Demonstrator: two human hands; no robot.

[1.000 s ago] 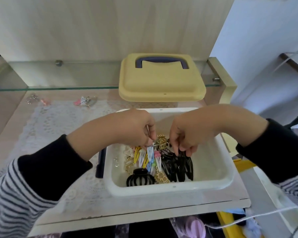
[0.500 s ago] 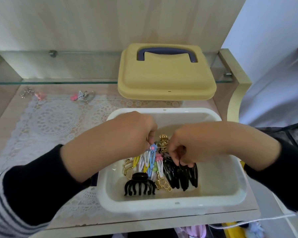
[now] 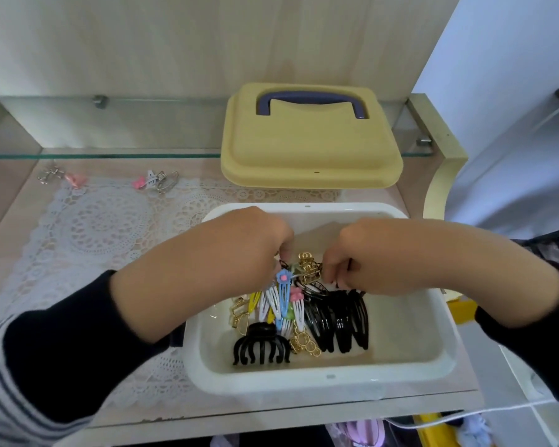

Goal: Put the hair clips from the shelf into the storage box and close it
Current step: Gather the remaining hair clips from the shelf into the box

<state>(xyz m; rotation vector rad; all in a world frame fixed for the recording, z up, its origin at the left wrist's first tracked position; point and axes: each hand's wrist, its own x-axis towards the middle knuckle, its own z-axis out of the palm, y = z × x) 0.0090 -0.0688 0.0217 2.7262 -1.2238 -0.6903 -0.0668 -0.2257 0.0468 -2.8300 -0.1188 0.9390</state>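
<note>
Both our hands are down in the white storage box [image 3: 329, 380]. Our left hand [image 3: 246, 250] and right hand [image 3: 365, 256] are pinching at the clip pile [image 3: 304, 304]. Leftover hair clips [image 3: 157, 182] lie far left by the shelf's back edge, so lefty's nearer. The yellow lid [image 3: 310, 146] waits behind.

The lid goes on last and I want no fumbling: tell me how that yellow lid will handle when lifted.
The yellow lid looks like rigid moulded plastic, so it should stay stiff. Its dark blue handle lies folded flat and probably needs raising first. It seems light, and it overhangs the glass shelf, so a nudge might tip it.
</note>
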